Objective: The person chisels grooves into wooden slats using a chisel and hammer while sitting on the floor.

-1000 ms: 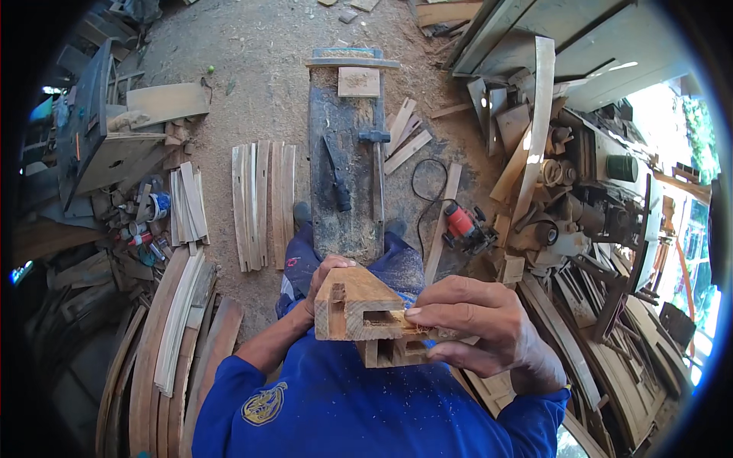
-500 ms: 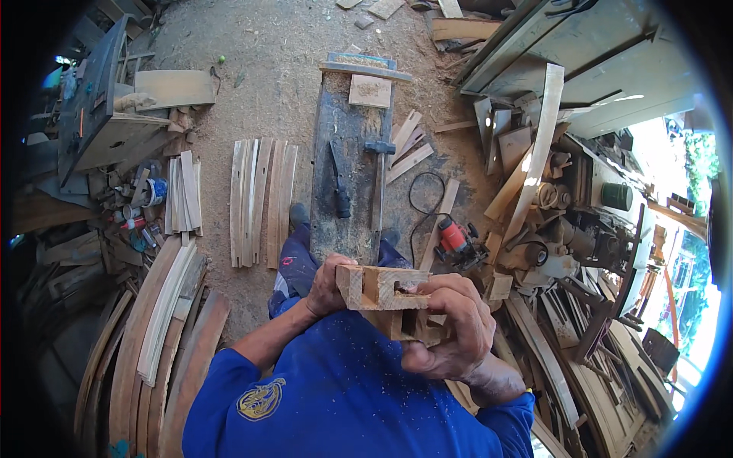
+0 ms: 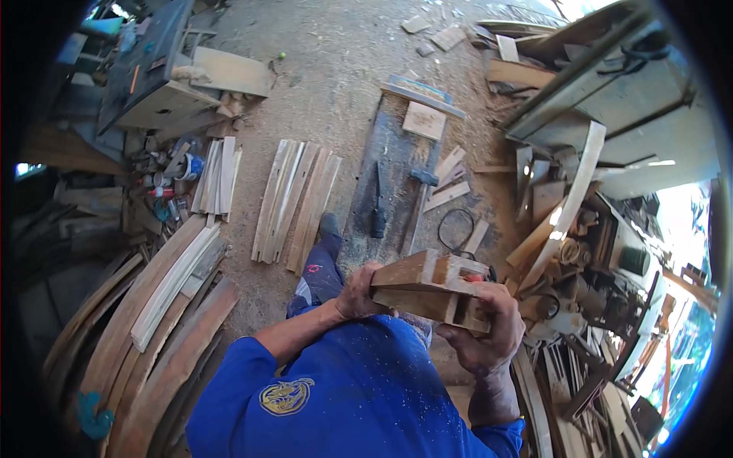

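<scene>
In front of my chest I hold a bundle of notched wooden pieces (image 3: 416,296), with slots and cut-outs showing at the end near my right hand. My left hand (image 3: 357,293) is closed round the left end, its fingers partly hidden beneath. At the notched end my right hand (image 3: 490,324) grips with fingers over the top edge and the thumb below. Beyond them lies a low dusty workbench (image 3: 398,164) bearing a hammer (image 3: 424,179), a dark long-handled tool (image 3: 379,202) and a flat wooden block (image 3: 424,120).
Curved slats (image 3: 284,198) lie on the floor left of the bench, with longer curved boards (image 3: 145,320) further left. A black cord (image 3: 456,227) loops right of the bench. Wood scraps and machinery (image 3: 576,259) crowd the right side, beside a large panel (image 3: 611,99).
My view has turned, so the bench appears further right. Both hands have shifted right with the wooden pieces, which are now tilted and show their long side. The red power tool is mostly hidden behind them.
</scene>
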`<action>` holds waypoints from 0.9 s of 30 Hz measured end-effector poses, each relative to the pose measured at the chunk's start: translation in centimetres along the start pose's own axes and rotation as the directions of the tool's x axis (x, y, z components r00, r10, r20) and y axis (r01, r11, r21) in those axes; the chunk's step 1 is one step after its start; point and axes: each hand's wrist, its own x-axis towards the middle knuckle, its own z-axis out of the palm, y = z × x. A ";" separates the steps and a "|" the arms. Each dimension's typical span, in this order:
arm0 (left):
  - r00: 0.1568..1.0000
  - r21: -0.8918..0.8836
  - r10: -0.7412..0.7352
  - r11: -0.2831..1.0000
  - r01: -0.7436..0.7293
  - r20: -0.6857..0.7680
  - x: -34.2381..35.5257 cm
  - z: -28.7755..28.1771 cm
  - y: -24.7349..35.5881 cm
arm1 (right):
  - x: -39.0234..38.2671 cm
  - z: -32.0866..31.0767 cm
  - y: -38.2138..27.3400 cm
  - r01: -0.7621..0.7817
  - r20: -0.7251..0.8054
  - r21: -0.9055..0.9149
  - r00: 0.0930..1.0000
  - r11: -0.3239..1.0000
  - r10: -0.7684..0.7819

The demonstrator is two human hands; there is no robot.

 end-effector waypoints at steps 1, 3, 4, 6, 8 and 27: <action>1.000 -0.002 -0.010 1.000 0.010 -0.019 0.3 0.1 0.1 | -0.1 0.1 0.5 -0.015 -0.017 0.070 1.000 0.997 0.017; 0.999 -0.111 -0.022 0.994 0.019 -0.028 0.5 0.1 -0.1 | -0.1 0.4 1.4 -0.052 -0.045 0.202 0.997 0.978 0.063; 0.999 -0.106 -0.029 0.994 0.026 -0.028 0.4 0.3 -0.2 | -0.1 0.7 1.7 -0.106 -0.082 0.224 0.989 0.969 0.127; 0.999 -0.101 -0.041 0.994 0.037 -0.036 0.4 0.4 -0.5 | -0.3 0.9 2.7 -0.161 -0.010 0.288 0.985 0.944 0.171; 0.997 -0.103 -0.050 0.994 0.045 -0.051 0.6 0.2 -0.6 | -0.7 1.6 5.2 -0.196 0.086 0.314 0.980 0.929 0.178; 0.610 -0.283 -0.637 0.764 0.580 -0.471 10.8 -18.5 -27.9 | 3.8 42.8 19.1 -0.749 0.466 0.358 0.661 0.558 0.588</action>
